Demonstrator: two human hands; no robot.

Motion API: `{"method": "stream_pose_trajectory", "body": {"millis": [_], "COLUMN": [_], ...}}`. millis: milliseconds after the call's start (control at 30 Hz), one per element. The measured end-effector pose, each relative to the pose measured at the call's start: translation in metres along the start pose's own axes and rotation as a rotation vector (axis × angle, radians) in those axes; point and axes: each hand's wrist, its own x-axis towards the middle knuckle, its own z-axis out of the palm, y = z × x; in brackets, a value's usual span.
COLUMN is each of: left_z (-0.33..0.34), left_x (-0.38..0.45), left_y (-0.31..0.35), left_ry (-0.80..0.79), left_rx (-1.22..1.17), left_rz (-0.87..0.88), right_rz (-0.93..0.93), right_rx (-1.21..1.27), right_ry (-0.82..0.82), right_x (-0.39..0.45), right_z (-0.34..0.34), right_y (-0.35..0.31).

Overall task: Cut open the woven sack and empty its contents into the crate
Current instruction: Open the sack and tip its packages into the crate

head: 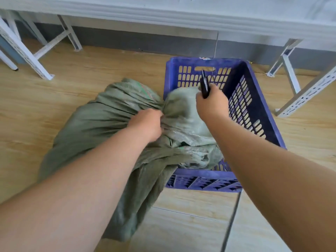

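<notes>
The fingers of the left hand are curled down into a bunched fold of the green sack, gripping the cloth; the fingertips themselves are buried in the gathers and cannot be seen. The fingers of the right hand are closed round the handle of a dark knife, whose upper part sticks up in front of the far wall of the crate. The knife is blurred, so where blade and handle meet is hard to make out, and the right fingertips are hidden behind the back of the hand.

Both bare forearms reach in from the bottom corners, cut off by the frame edge.

The sack lies partly on the wooden floor to the left and partly draped over the near left side of the blue slotted crate, its paler crumpled end resting inside. That end covers much of the crate's bottom, and whether the sack is cut open cannot be told. What the sack holds is not visible.

Beyond, white metal table legs stand at left and right, with only the tabletop's front edge showing along the top.
</notes>
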Motion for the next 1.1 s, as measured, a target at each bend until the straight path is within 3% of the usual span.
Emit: {"method": "stream_pose_trajectory", "body": {"millis": [133, 267, 367, 433, 533, 600, 700, 800, 867, 933, 967, 1033, 1100], "left_z": [0.025, 0.026, 0.023, 0.026, 0.025, 0.022, 0.019, 0.021, 0.024, 0.024, 0.025, 0.025, 0.027], "left_x": [-0.029, -0.037, -0.035, -0.036, -0.037, -0.035, -0.033, -0.029, -0.023, -0.015, -0.01, -0.001, 0.006], "left_y": [-0.002, -0.016, -0.021, -0.02, -0.017, -0.013, -0.004, 0.002, 0.003, -0.001, -0.003, -0.006, -0.005], "left_ry": [0.072, -0.064, -0.111, -0.099, 0.065, 0.023, -0.142, -0.041, -0.045, -0.158, -0.194, -0.19, -0.172], "left_rx": [-0.003, -0.14, -0.168, -0.178, -0.193, -0.178, -0.093, 0.052, 0.093, 0.137, 0.176, 0.239, 0.27], "left_rz": [0.152, 0.247, 0.309, 0.333, 0.319, 0.351, 0.361, 0.356, 0.327, 0.303, 0.311, 0.353, 0.372], "right_rz": [-0.324, -0.246, -0.193, -0.197, -0.132, -0.19, -0.251, -0.317, -0.288, -0.147, -0.124, -0.179, -0.19], "right_rx": [-0.139, -0.572, -0.899, -0.99, -0.704, -0.505, -0.327, -0.172, -0.151, -0.209, -0.301, -0.458, -0.458], "right_ry": [-0.278, -0.666, -0.803, -0.748, -0.406, -0.154, 0.025, 0.182, 0.059, -0.251, -0.325, -0.219, -0.075], "right_x": [0.011, 0.004, 0.001, 0.006, 0.031, 0.055, 0.081, 0.096, 0.103, 0.103, 0.102, 0.098, 0.089], "right_z": [0.016, 0.038, 0.039, 0.035, 0.024, 0.014, 0.0, -0.001, 0.001, 0.006, 0.008, 0.015, 0.025], "right_y": [-0.055, -0.065, -0.058, -0.054, -0.06, -0.077, -0.113, -0.138, -0.141, -0.131, -0.124, -0.11, -0.097]}}
